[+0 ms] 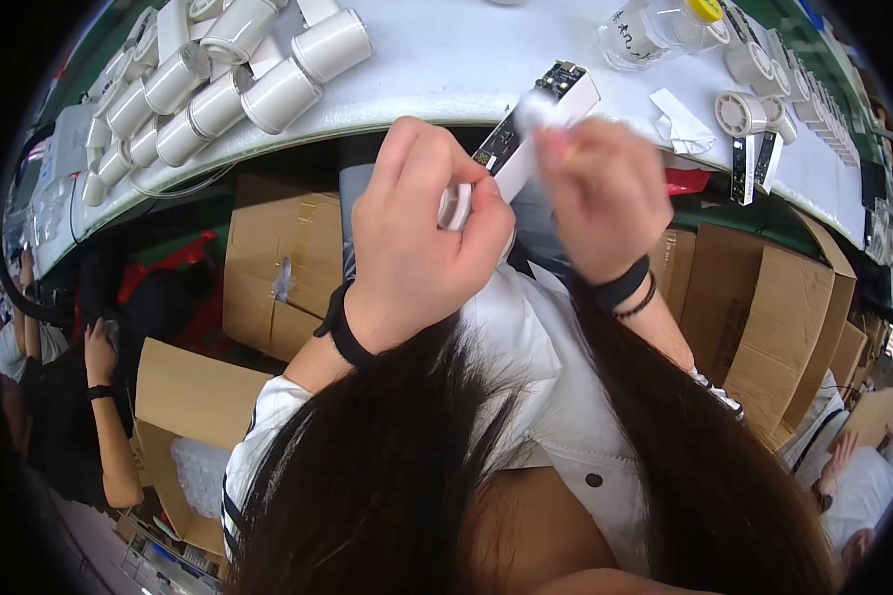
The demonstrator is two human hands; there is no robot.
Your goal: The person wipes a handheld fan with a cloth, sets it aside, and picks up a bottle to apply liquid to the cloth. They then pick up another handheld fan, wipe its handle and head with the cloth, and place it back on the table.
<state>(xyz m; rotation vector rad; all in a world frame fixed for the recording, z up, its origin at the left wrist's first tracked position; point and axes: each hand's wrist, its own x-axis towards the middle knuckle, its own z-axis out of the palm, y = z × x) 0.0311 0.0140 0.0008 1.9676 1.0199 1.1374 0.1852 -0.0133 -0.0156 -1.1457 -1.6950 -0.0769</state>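
My left hand (422, 233) grips a long white plastic housing (556, 114) that carries a dark circuit board with small parts, its far end pointing up and to the right. My right hand (605, 193) pinches a small white swab or wad (534, 107) against the housing's upper side; the hand looks motion-blurred. Both wrists wear black bands. The lower end of the housing is hidden inside my left fingers. My long dark hair hangs over the lower part of the view.
A white workbench (446, 69) curves across the top, with several white cylinders (218, 79) at left, a clear plastic bottle (655, 30), round white parts (742, 111) and dark strips (754, 164) at right. Cardboard boxes (764, 317) stand below. Other people sit at left (99, 397) and right.
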